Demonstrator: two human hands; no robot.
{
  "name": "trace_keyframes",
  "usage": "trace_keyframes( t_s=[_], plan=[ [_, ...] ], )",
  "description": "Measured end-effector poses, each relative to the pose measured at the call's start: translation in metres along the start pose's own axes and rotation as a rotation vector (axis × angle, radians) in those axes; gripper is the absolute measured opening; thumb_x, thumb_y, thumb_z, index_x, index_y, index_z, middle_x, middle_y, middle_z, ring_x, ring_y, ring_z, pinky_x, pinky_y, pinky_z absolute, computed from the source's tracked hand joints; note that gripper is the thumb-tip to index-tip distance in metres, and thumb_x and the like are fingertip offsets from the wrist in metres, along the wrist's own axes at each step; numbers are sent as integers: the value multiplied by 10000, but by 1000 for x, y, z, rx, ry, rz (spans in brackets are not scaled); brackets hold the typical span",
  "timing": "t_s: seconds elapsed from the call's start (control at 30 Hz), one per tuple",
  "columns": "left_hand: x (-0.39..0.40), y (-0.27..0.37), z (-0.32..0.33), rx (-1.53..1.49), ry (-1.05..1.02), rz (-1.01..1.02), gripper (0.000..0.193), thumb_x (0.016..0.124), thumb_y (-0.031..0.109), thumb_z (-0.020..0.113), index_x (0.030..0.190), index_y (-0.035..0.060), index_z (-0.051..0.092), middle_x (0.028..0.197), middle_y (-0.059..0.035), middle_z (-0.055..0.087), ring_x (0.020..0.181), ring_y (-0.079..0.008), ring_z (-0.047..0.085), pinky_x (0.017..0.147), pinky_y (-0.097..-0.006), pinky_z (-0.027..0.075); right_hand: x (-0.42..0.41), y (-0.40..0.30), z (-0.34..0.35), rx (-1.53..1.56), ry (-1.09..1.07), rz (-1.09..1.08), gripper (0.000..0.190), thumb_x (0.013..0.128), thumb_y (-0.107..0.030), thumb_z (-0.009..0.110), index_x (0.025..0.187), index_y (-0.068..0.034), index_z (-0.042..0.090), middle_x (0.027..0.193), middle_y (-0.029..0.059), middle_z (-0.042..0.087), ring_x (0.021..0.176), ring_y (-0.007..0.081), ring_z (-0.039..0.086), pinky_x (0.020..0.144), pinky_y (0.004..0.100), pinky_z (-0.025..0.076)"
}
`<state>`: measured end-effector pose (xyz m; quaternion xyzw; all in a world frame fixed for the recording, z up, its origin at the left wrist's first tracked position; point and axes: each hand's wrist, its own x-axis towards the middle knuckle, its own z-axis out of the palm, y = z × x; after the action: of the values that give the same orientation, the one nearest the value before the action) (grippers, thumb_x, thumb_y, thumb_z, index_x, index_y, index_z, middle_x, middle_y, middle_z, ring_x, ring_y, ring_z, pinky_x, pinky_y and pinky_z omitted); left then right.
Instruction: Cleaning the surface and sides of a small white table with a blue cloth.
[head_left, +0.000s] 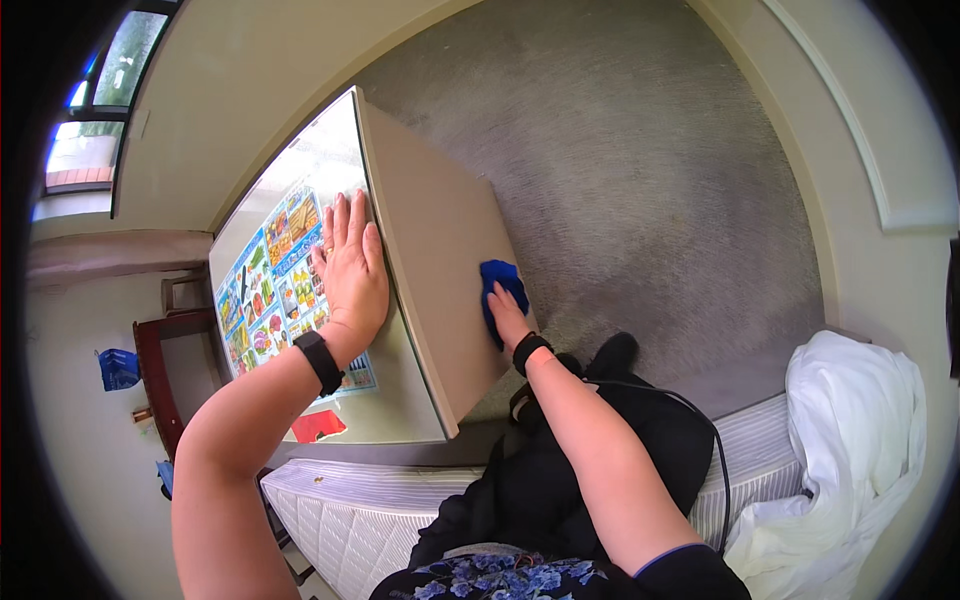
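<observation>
My left hand (351, 277) lies flat on the glass top (330, 161) of a beige cabinet, close to its right-hand edge. A colourful printed flyer (259, 289) with pictures of food spreads over that top, partly covered by the hand. Lower down on the same surface is a torn red piece of paper (319, 426). On the cabinet's side panel (435, 262), near its lower far edge, my right hand (510, 319) presses a bunched blue cloth (504, 274). Each wrist wears a black band.
Grey carpet (660, 165) stretches beyond the cabinet to the walls. A quilted white mattress (360, 499) lies under me, with crumpled white bedding (847, 435) on the right. A black cable (720, 457) runs across my leg. Dark red wooden furniture (154, 375) stands at the left.
</observation>
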<state>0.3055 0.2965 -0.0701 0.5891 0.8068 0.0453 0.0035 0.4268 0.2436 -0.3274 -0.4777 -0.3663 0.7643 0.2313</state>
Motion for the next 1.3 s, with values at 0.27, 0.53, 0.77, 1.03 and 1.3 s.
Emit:
trace_keyframes(
  t_s=[0.27, 0.53, 0.77, 1.03, 1.3],
  plan=[
    [-1, 3, -2, -53, 21, 24, 442, 971, 289, 278, 1396, 187, 341, 1471, -101, 260, 1379, -269, 176, 1073, -524, 100, 28, 66, -18, 50, 119, 153, 532, 931, -344, 402, 1386, -75, 343, 1423, 211, 306, 1344, 327, 235, 1099, 360, 183],
    [-3, -6, -3, -48, 46, 1, 425, 975, 284, 290, 1384, 202, 368, 1465, -92, 280, 1377, -261, 190, 1075, -515, 97, -26, -38, 9, 330, -122, -50, 523, 962, -326, 426, 1390, -42, 328, 1487, 160, 191, 1389, 223, 132, 1110, 319, 104],
    [0, -1, 0, -69, 50, 1, 417, 977, 275, 294, 1381, 205, 372, 1464, -86, 284, 1375, -262, 194, 1074, -517, 106, -78, -136, 23, 275, -219, -426, 442, 951, -275, 460, 1321, -34, 439, 1420, 232, 297, 1357, 286, 213, 1093, 355, 166],
    [-1, 4, -3, -44, 47, -9, 421, 968, 246, 312, 1383, 192, 355, 1464, -84, 280, 1377, -258, 190, 1069, -523, 121, -37, -153, 42, -2, -37, -676, 413, 941, -256, 461, 1319, -90, 452, 1376, 253, 342, 1264, 385, 346, 1052, 397, 276],
    [-2, 6, -4, -27, 31, 3, 429, 962, 231, 303, 1387, 189, 337, 1462, -85, 276, 1378, -256, 187, 1073, -514, 113, 42, -86, 32, -104, 113, -520, 432, 946, -257, 418, 1319, -39, 424, 1370, 276, 344, 1281, 393, 323, 1067, 384, 252]
  ],
)
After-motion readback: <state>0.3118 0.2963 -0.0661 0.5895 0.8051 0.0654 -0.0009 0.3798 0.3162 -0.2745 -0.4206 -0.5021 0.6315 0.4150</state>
